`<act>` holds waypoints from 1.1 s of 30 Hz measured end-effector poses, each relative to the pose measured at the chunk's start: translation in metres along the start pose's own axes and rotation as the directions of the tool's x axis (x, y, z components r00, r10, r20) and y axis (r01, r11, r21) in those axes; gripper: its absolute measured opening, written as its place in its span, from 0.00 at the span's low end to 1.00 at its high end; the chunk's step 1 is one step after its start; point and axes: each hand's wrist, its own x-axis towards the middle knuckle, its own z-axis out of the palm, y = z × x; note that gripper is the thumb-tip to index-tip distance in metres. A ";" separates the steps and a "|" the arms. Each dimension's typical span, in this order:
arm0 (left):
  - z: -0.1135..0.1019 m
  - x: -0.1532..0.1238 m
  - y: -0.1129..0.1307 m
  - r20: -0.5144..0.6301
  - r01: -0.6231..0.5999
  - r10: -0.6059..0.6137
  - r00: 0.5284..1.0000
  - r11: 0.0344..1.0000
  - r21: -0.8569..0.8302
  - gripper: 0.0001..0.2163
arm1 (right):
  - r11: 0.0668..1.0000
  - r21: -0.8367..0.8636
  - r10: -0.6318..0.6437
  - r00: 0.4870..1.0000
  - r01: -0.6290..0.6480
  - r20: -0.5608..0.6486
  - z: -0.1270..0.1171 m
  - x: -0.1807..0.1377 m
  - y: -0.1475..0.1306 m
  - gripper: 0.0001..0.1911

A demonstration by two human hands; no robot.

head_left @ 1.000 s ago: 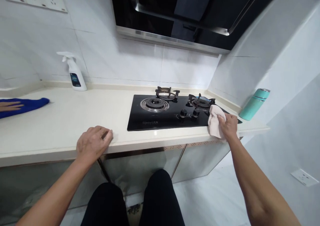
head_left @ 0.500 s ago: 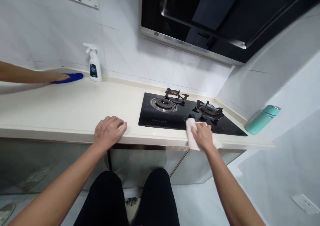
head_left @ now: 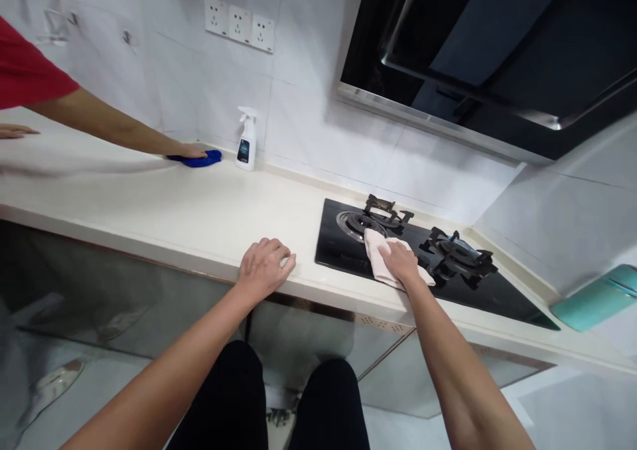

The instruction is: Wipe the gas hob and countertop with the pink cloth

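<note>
My right hand (head_left: 401, 261) presses a pale pink cloth (head_left: 378, 267) onto the black glass gas hob (head_left: 343, 252), by the front of the left burner (head_left: 359, 225). Part of the cloth spreads out past my fingers on both sides. My left hand (head_left: 266, 269) rests on the front edge of the cream countertop (head_left: 199, 218), left of the hob. Its fingers are curled in loosely, and nothing shows in them.
At left, a co-worker's hand (head_left: 192, 150) holds a blue cloth (head_left: 203, 160) against the counter's back. Beside it stands a white spray bottle (head_left: 245, 141). A teal flask (head_left: 597, 297) lies tilted at right. The range hood (head_left: 462, 52) hangs over the hob.
My right hand and the pink cloth have moved from the hob's front edge, left and back, towards the left burner. The view has turned left, showing more of the co-worker. My left hand stays on the counter edge.
</note>
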 end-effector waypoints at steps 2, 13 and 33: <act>0.001 0.000 0.002 0.003 0.009 -0.009 1.000 1.000 -0.010 0.15 | 1.000 -0.010 0.025 0.998 -0.024 0.054 0.006 -0.005 -0.007 0.33; 0.000 0.000 0.004 -0.005 0.026 -0.026 1.000 0.999 0.042 0.12 | 0.977 0.113 -0.199 0.969 0.183 0.149 0.013 -0.030 -0.166 0.37; -0.002 0.002 -0.010 0.065 0.084 -0.087 0.994 0.995 0.047 0.21 | 0.930 0.024 -0.350 0.904 0.366 -0.247 0.009 -0.124 -0.022 0.20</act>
